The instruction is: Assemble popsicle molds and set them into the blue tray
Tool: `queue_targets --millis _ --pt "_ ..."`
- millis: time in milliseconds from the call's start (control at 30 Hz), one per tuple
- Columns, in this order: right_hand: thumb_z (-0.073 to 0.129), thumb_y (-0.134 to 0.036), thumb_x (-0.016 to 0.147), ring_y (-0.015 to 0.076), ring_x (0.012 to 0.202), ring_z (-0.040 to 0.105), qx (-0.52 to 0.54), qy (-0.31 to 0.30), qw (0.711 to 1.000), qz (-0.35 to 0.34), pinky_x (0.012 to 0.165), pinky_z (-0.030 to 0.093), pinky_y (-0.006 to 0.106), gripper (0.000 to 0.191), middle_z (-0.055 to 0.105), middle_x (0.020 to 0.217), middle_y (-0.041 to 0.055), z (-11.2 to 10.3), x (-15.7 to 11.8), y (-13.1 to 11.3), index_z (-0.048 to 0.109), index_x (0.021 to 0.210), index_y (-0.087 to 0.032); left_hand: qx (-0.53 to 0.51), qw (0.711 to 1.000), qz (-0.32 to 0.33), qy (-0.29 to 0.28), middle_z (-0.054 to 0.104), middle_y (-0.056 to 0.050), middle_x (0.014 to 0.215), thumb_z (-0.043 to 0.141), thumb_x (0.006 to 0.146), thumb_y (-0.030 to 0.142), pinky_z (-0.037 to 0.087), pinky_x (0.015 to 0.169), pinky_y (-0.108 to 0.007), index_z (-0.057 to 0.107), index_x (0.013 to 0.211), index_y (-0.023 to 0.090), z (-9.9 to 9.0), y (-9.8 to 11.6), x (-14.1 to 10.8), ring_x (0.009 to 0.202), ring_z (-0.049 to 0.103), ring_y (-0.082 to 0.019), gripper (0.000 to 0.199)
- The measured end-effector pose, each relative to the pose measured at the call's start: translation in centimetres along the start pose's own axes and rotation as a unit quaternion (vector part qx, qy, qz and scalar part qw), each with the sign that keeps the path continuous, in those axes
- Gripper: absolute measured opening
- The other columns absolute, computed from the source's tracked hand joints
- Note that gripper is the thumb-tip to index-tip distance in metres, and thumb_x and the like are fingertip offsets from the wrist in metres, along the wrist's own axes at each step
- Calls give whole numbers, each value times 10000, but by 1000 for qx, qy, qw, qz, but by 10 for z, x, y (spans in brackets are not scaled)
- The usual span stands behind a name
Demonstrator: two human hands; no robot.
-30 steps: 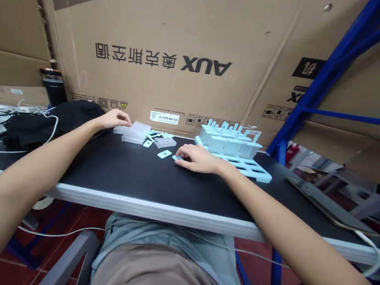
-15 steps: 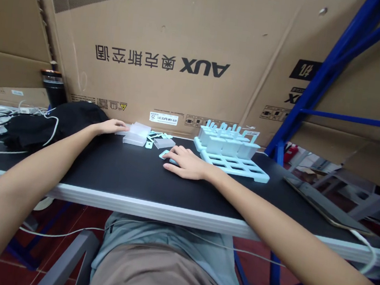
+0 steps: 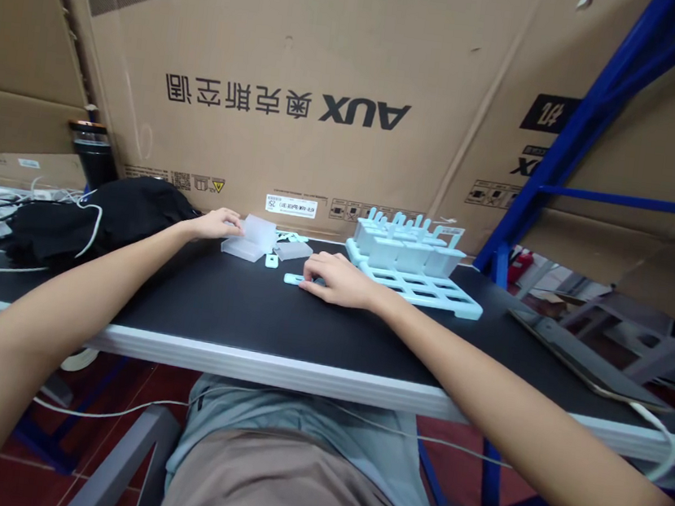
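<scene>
My left hand is closed at its fingertips on a translucent popsicle mold cup, which is tilted up beside another cup lying on the table. My right hand has its fingers curled over a light-blue popsicle stick; one end sticks out to the left, the rest is under the hand. Between the hands lie a further mold cup and several loose blue sticks. Right of my right hand stands a light-blue mold rack, its back holding several cups with sticks upright in them.
A black cloth bag and tangled white cables lie at the left, with a dark bottle behind. A tablet with a white cable rests at the right. Cardboard walls the back; a blue metal frame rises at right.
My left hand has moved right and raised a mold cup to a tilt. The fingers of my right hand have drawn in around the blue stick, which has turned slightly.
</scene>
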State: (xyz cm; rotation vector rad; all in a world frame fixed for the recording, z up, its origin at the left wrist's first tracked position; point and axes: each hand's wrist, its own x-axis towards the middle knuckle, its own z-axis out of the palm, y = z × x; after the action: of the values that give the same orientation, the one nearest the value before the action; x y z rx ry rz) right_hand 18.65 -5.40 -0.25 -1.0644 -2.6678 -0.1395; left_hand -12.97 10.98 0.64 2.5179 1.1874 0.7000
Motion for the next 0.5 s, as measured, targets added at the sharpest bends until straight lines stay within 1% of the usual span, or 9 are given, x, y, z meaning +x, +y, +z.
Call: queue_targets --millis 67,133,200,233,333,400,467,500 --pt "498 -401 915 185 890 524 8 16 1000 8 772 312 307 213 618 921 44 1 0 1 534 873 -195 -28 999 14 14 650 -70 979 598 720 510 381 986 -391 662 754 178 1 6 1 1034 570 -260 340" --pt "542 -403 887 180 867 522 16 37 999 12 760 316 300 211 609 916 42 1 1 2 527 902 -192 -81 995 17 58 632 -54 934 547 778 477 413 940 -383 611 813 177 3 13 2 959 572 -224 308" --pt "580 -380 857 174 846 513 26 59 998 -1 743 323 292 205 595 911 41 2 2 4 516 903 -190 -128 986 14 109 601 -33 908 499 830 437 446 874 -362 556 872 189 5 23 2 896 562 -189 258" --pt "593 -350 840 169 830 507 34 68 997 -12 730 327 285 189 587 911 41 3 2 4 511 896 -189 -147 981 14 124 581 -23 894 487 848 422 460 841 -348 529 884 194 6 28 2 870 556 -175 234" --pt "564 -196 791 147 772 478 68 75 993 -57 687 336 263 98 559 887 35 3 3 4 496 862 -190 -225 966 37 118 525 1 848 480 881 409 493 750 -308 455 892 205 11 46 3 784 553 -139 206" --pt "511 -112 754 136 745 460 83 64 991 -80 668 336 252 120 543 864 27 3 3 2 487 840 -192 -282 950 61 120 507 8 822 478 897 418 508 705 -299 417 907 212 13 59 4 718 560 -122 214" --pt "484 -86 739 134 734 449 83 51 991 -89 662 332 252 145 542 855 23 1 1 -2 488 838 -192 -318 934 87 140 505 8 812 489 904 421 512 667 -293 395 926 218 12 70 5 668 566 -116 225" --pt "491 -100 748 136 736 451 80 45 992 -91 669 331 257 134 551 860 25 -1 0 -4 496 846 -191 -328 926 97 157 504 8 808 505 901 422 508 647 -285 391 932 221 11 74 5 649 564 -113 233"
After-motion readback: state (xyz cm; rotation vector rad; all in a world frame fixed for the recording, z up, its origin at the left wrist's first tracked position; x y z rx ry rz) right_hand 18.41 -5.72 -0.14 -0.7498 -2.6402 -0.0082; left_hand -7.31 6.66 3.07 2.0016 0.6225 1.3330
